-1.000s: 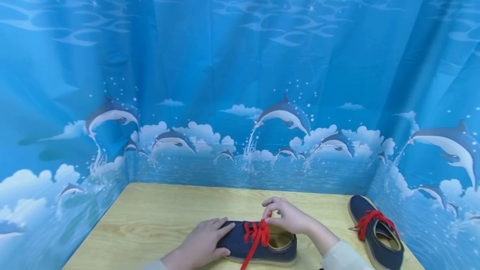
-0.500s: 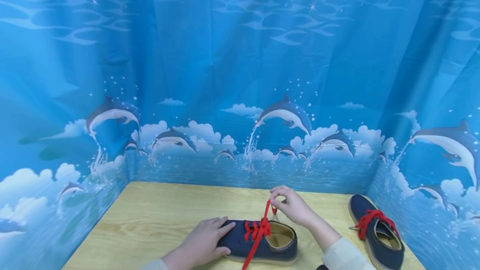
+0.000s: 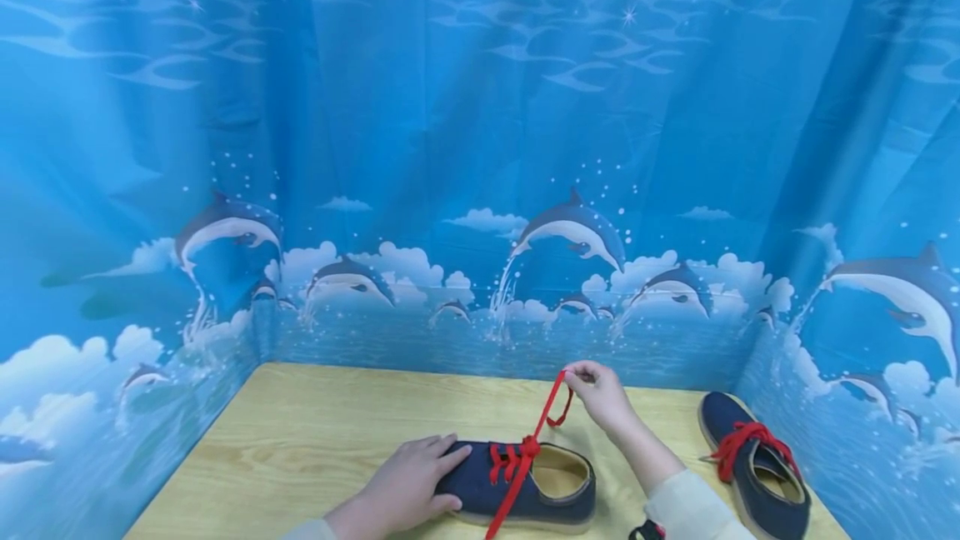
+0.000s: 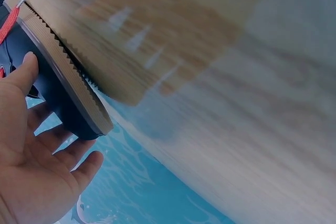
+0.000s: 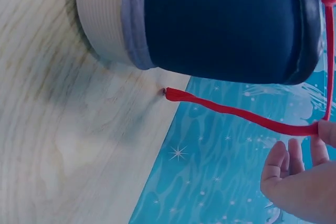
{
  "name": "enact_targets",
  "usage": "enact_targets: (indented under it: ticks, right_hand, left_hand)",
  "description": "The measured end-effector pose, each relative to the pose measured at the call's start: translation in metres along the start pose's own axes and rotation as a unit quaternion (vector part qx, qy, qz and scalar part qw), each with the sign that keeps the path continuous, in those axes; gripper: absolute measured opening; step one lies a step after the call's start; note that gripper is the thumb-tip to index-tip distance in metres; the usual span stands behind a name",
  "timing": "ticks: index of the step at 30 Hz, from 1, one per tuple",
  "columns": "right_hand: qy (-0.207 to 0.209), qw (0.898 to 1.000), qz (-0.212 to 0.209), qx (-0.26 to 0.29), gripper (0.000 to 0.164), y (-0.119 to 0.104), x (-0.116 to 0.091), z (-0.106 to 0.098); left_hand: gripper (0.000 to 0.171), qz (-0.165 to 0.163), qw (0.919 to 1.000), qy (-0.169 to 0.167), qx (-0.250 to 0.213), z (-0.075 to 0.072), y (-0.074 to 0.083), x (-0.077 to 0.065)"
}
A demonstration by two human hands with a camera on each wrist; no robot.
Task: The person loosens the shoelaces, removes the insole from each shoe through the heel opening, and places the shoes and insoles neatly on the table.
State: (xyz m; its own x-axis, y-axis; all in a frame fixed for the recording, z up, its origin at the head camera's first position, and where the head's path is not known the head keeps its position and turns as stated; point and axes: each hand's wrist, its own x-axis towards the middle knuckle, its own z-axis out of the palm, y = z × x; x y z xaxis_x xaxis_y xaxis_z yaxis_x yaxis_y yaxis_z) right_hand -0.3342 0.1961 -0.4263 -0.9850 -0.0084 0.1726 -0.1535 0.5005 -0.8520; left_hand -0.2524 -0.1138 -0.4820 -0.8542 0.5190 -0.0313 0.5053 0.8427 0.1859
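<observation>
A navy shoe [image 3: 480, 482] with red laces lies on its sole, toe to the left. My left hand [image 3: 408, 482] holds the toe, thumb [image 4: 29, 72] on the near side and fingers around the far side. My right hand [image 3: 600, 394] pinches a red shoelace [image 3: 549, 407] between thumb and fingertips, above and beyond the shoe opening. That lace runs taut up from a knot [image 3: 530, 445] at the top of the lacing, and its loose end dangles below the fingers. The other lace end hangs down over the shoe's near side.
A second navy shoe [image 3: 757, 461] with red laces tied stands at the right edge of the wooden table [image 3: 322, 415]. Blue dolphin-print curtain [image 3: 420, 148] encloses the table behind and at both sides. A small dark item [image 3: 647, 530] shows beside the right sleeve.
My right hand has pulled the lace up and to the right, away from the knot. A loop of lace by the knot has disappeared. The left hand stays on the toe.
</observation>
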Motion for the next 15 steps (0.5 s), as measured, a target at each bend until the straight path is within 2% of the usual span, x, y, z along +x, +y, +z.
enact_targets:
  ticks: [6, 15]
  right_hand:
    - [0.002, 1.000, 0.022, 0.015, 0.020, 0.005, 0.003, -0.005]
    - [-0.008, 0.999, 0.033, -0.033, 0.017, 0.018, 0.003, -0.002]
  left_hand:
    - [0.070, 0.003, 1.0000, -0.001, -0.001, -0.001, 0.000, -0.001]
    - [0.071, 0.002, 0.9999, -0.006, 0.008, 0.002, -0.003, 0.001]
